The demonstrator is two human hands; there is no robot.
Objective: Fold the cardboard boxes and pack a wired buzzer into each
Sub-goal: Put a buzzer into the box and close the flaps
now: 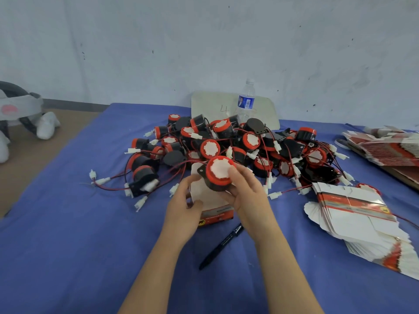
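Observation:
My right hand (246, 193) grips a black buzzer (218, 174) with a red rim and white face, held over the open top of a small red-and-white cardboard box (215, 210). My left hand (184, 208) holds that box by its left side, fingers curled round the wall. The box stands on the blue cloth just in front of a big pile of wired buzzers (235, 146) with red wires and white plugs. A fanned stack of flat, unfolded boxes (358, 219) lies to the right.
A black marker pen (221, 245) lies on the blue cloth (68, 234) below the box. A water bottle (246, 100) and a white board (213, 105) stand behind the pile. More flat boxes (383, 147) are stacked far right. A grey headset (20, 109) sits at far left.

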